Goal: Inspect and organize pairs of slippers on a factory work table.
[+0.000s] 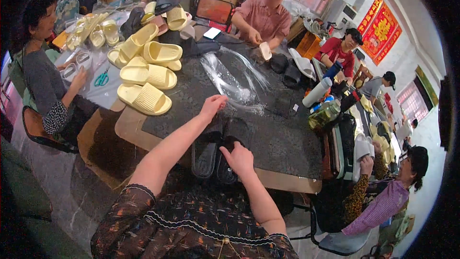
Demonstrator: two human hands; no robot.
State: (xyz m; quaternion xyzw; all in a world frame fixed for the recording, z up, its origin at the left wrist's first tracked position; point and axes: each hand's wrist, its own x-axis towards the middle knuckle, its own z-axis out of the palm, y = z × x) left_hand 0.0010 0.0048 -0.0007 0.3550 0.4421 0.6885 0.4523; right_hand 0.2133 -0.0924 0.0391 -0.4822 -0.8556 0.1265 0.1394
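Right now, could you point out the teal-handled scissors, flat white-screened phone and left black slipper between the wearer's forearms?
Teal-handled scissors [101, 78]: head view, on the handles.
White-screened phone [211, 33]: head view, screen's middle.
Left black slipper [204, 158]: head view, on the footbed.

A head-worn fisheye looks down across the nearby table [282, 139].

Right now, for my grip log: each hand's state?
Left hand: pinched closed; anything held can't be told.
Right hand: holding a black flat-soled slipper.
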